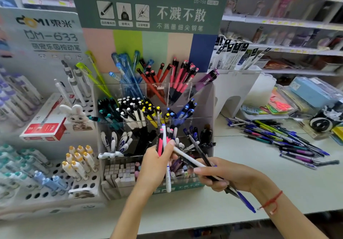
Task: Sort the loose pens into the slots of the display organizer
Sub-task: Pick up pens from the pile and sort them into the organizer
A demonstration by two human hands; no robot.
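Pens fill your two hands in front of the display organizer (209, 97). Your left hand (157, 166) grips a pink pen (160, 144) and a white pen (168, 175), both upright. Your right hand (224, 175) holds several pens (maybe three; they overlap), among them a blue pen (246, 201). Loose pens (282, 136) lie on the table (278, 186), well apart to the right.

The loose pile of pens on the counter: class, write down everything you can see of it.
The pile of pens lies flat on the pale counter, right of the clear display organizer and apart from it. The slim, plastic-looking pens are mostly blue and purple, with some green, teal and pink. They overlap loosely, most slanting the same way. Neither hand touches the pile. Packaged goods sit just behind it.
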